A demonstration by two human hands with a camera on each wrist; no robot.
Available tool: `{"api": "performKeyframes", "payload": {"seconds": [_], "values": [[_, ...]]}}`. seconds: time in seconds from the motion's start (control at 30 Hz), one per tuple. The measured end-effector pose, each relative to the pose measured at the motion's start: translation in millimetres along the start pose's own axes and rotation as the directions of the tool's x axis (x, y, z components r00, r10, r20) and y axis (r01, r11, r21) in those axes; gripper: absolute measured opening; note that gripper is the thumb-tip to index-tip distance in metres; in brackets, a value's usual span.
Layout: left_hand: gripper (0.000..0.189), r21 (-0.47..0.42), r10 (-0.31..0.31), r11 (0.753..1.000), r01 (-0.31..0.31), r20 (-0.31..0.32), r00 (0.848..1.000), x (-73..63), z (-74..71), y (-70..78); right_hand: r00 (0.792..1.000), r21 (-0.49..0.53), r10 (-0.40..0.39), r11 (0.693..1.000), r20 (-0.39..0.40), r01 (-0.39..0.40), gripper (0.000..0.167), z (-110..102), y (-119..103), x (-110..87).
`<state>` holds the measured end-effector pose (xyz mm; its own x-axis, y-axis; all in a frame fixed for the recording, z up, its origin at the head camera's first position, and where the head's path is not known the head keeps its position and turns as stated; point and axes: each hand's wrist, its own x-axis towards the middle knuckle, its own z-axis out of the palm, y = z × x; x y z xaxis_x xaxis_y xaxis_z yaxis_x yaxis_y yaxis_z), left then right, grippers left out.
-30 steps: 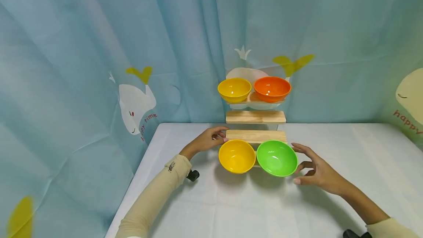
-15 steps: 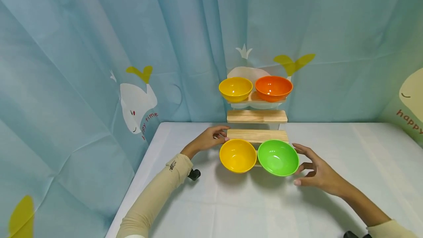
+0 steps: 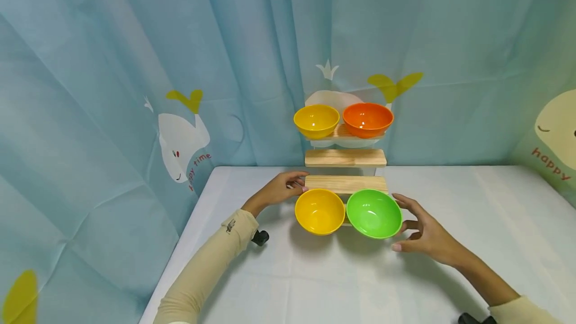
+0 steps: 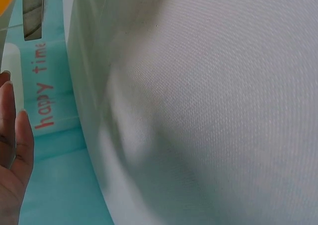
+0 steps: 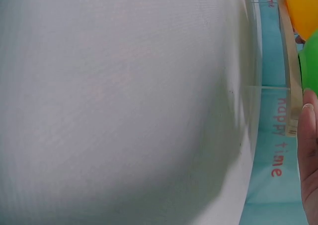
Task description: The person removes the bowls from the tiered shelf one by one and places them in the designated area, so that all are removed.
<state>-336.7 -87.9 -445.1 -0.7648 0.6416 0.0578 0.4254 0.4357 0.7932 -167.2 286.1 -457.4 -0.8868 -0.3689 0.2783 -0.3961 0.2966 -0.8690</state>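
Observation:
A tiered stand with wooden shelves (image 3: 345, 158) stands at the back of the table. On its bottom tier sit a yellow bowl (image 3: 320, 212) and a green bowl (image 3: 374, 214), side by side. Two more bowls, a yellow one (image 3: 316, 122) and an orange one (image 3: 368, 120), sit on the top tier. My left hand (image 3: 275, 190) is at the stand's left side, fingertips by a lower shelf's end and the front yellow bowl's rim; contact is unclear. My right hand (image 3: 425, 231) is beside the green bowl, fingers loosely bent near its right side, thumb apart from it.
A white cloth (image 3: 342, 284) covers the table. Blue curtains (image 3: 243, 64) printed with whales hang close behind the stand and along the left side. The two middle wooden shelves carry no bowls. Black wrist straps or mounts (image 3: 260, 237) show under the sleeves.
The whole head view shifts slightly left from a small camera movement. The bowls, the stand and both hands keep nearly the same places relative to one another.

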Motion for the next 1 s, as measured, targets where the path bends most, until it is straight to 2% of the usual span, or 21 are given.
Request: {"api": "performKeyframes", "payload": {"seconds": [0.27, 0.63, 1.0], "values": [[0.048, 0.000, -0.011, 1.000, 0.011, -0.007, 1.000, -2.3, -0.4, 1.3, 1.000, -0.014, 0.010, 1.000, -0.018, -0.010, 0.107, 4, 0, 4.6], [0.049, -0.017, -0.009, 1.000, 0.009, 0.008, 1.000, 1.3, 0.6, -0.1, 0.999, -0.013, 0.042, 0.999, -0.021, -0.043, 0.113, 7, 0, 5.9], [0.048, 0.001, -0.015, 1.000, 0.015, 0.005, 1.000, 0.0, 1.2, 2.5, 0.998, -0.060, 0.050, 0.997, -0.034, -0.052, 0.121, 12, 0, 10.6]]}}
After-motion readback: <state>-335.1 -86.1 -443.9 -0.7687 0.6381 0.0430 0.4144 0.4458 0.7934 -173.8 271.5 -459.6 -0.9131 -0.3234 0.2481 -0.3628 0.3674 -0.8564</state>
